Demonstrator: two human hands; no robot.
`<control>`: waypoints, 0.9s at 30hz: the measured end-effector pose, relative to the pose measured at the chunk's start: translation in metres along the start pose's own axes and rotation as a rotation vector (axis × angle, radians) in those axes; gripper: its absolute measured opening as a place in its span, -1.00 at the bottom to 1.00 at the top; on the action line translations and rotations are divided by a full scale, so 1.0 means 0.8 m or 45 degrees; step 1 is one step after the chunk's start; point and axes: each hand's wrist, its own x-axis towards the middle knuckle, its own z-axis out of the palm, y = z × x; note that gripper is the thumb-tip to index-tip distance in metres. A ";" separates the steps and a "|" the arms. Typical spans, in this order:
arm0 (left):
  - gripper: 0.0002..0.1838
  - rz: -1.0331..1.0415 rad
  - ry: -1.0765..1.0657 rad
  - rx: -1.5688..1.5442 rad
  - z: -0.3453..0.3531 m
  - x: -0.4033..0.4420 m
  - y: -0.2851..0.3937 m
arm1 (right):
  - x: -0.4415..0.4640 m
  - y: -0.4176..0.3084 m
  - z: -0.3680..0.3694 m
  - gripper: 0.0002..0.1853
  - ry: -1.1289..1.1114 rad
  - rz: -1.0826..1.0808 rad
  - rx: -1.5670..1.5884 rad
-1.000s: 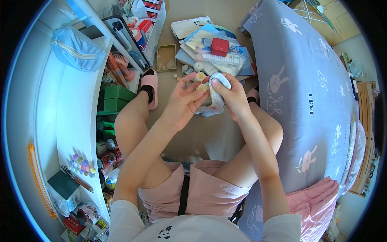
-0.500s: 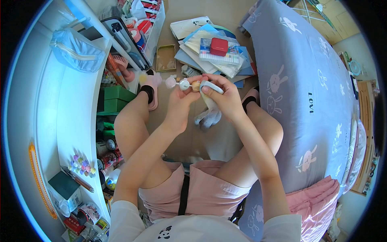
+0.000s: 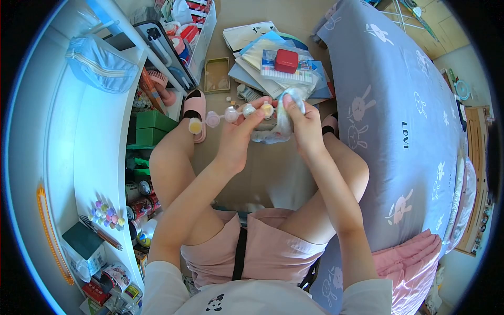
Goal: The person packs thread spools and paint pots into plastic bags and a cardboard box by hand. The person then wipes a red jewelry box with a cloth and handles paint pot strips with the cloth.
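My left hand (image 3: 237, 137) is closed on a strip of small linked paint pots (image 3: 212, 119). The strip runs out to the left past my fingers, ending in a yellow pot (image 3: 195, 126). Between my two hands shows a pot with yellow-orange contents (image 3: 268, 110). My right hand (image 3: 307, 127) grips a crumpled, damp-looking whitish cloth (image 3: 276, 134), with the thumb on top. The cloth hangs down in folds toward the left hand and touches the strip's right end. Some fingertips are hidden behind the pots and the cloth.
Ahead on the floor lies a pile of papers (image 3: 252, 34) with a red box (image 3: 286, 61) on top. A shallow tray (image 3: 217, 75) is beside it. The white shelf unit (image 3: 102, 152) stands left, the bed (image 3: 383, 131) right. Cans (image 3: 139, 208) fill a lower shelf.
The strip has swung into clearer view on the left, its yellow pot lower. My right hand has moved right, with the cloth now bunched higher and its loose end swung left.
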 end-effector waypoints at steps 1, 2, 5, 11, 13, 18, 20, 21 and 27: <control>-0.68 0.007 -0.026 0.028 0.001 0.000 0.001 | 0.000 -0.003 0.000 -0.74 0.018 0.148 0.127; -0.68 0.007 -0.026 0.028 0.000 0.000 0.000 | 0.000 -0.002 0.000 -0.74 0.018 0.148 0.127; -0.68 0.031 0.041 -0.035 -0.004 0.005 -0.002 | 0.000 0.005 0.003 -0.76 -0.047 -0.035 0.072; -0.68 -0.024 0.001 -0.009 -0.004 0.002 0.002 | -0.001 0.001 -0.002 -0.78 -0.057 0.045 -0.042; -0.68 0.010 0.030 -0.047 -0.006 0.004 -0.001 | 0.000 0.004 0.000 -0.78 -0.085 -0.036 -0.048; -0.69 0.011 -0.018 0.032 -0.011 0.006 0.003 | -0.001 0.014 0.003 -0.78 -0.060 -0.302 -0.246; -0.69 0.020 -0.071 0.130 -0.008 0.006 0.001 | 0.001 0.000 -0.007 -0.78 -0.105 0.202 0.188; -0.69 0.026 -0.075 0.107 -0.006 0.006 0.000 | 0.001 -0.001 -0.007 -0.77 -0.101 0.160 0.147; -0.69 0.002 -0.042 0.143 -0.014 0.007 0.006 | -0.004 0.004 0.003 -0.73 -0.076 -0.075 -0.149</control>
